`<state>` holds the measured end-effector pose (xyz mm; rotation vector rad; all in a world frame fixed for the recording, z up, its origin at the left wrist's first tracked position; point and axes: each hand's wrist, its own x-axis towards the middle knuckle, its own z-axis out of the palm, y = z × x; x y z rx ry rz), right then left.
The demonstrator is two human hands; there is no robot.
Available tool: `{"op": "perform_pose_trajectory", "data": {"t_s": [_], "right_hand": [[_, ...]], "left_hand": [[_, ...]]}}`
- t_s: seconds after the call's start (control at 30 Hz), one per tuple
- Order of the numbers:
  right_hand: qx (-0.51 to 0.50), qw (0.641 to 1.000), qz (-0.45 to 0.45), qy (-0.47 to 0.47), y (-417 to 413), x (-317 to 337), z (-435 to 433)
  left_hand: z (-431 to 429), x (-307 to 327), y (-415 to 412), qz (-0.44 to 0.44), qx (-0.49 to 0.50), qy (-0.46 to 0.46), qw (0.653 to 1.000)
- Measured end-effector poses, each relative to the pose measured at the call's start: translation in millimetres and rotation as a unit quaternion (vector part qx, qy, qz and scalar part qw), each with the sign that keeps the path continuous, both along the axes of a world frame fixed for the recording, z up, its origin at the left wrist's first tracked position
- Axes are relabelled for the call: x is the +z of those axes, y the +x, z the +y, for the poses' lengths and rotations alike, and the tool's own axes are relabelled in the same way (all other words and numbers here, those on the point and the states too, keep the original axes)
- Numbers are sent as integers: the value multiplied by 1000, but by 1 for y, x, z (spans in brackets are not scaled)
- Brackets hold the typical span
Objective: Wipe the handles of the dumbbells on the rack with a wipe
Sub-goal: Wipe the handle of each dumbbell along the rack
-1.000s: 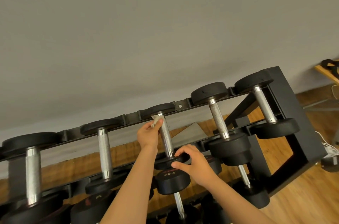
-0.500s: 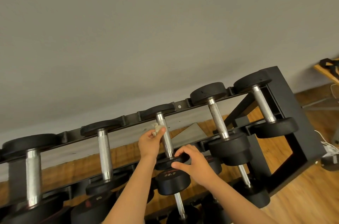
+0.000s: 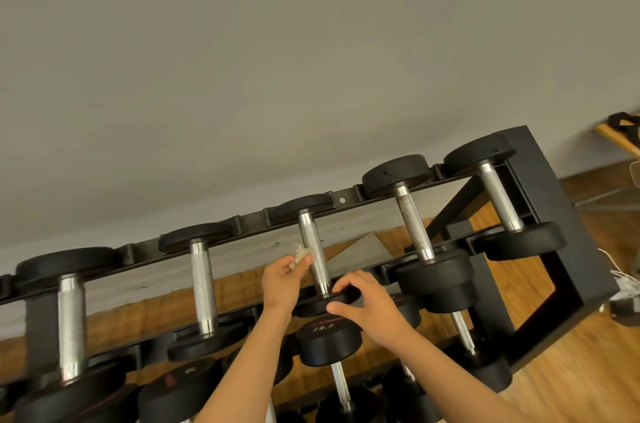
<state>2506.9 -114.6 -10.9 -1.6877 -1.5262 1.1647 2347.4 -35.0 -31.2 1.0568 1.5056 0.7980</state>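
1. The black rack [image 3: 547,201] stands against a grey wall [image 3: 277,76] on a wood floor [image 3: 571,370]. Its top tier carries five dumbbells side by side.
2. The middle dumbbell [image 3: 311,249] lies across the top tier, with its long axis running from the back rail toward the person. Its far head [image 3: 304,206] sits at the back rail and its near head [image 3: 313,306] at the front rail. In the head view the chrome handle leans slightly, far end up and left, near end down and right.
3. The neighbouring dumbbell on the left [image 3: 202,284] and the one on the right [image 3: 414,225] lie the same way, roughly parallel, well apart from each other.
4. The left hand [image 3: 281,285] pinches a small crumpled white wipe [image 3: 300,255] between thumb and fingertips. The wipe touches the left side of the middle handle, about halfway along its length.
5. The right hand [image 3: 372,306] curls its fingers over the top of the near head, thumb in front, gripping that black disc at the near end of the handle.
6. The two hands are close together, with the handle's lower part between them.
7. On the tier below, just under the right hand, a lower dumbbell [image 3: 329,341] shows a round end marked 22.5 facing the person.
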Motion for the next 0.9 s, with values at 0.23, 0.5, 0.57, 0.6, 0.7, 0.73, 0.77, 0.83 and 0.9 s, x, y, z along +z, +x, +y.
{"op": "perform_pose_trajectory", "data": {"t_s": [0.23, 0.5, 0.57, 0.6, 0.7, 0.73, 0.77, 0.83, 0.9], "right_hand": [[2, 1000, -2, 1, -1, 3, 0], [2, 1000, -4, 6, -1, 3, -2], [3, 1000, -5, 7, -1, 4, -2], [5, 1000, -7, 8, -1, 3, -2], [2, 1000, -9, 10, -1, 3, -1], [0, 1000, -9, 10, -1, 4, -2], [-1, 1000, -8, 10, -1, 4, -2], [-3, 1000, -6, 8, -1, 4, -3], [-4, 1000, -4, 10, -1, 5, -3]], "left_hand": [[-1, 6, -6, 47, -89, -8, 995], [-9, 2, -11, 100, -94, 34, 990], [-12, 2, -10, 99, -103, 26, 989], [-13, 3, -9, 105, -119, 16, 987], [-14, 7, -6, 128, -153, -14, 980], [-13, 5, -7, 134, -155, -23, 979], [-11, 3, -9, 141, -157, -26, 977], [-12, 2, -13, 154, -163, -18, 974], [-15, 3, -15, 163, -160, -14, 973]]}}
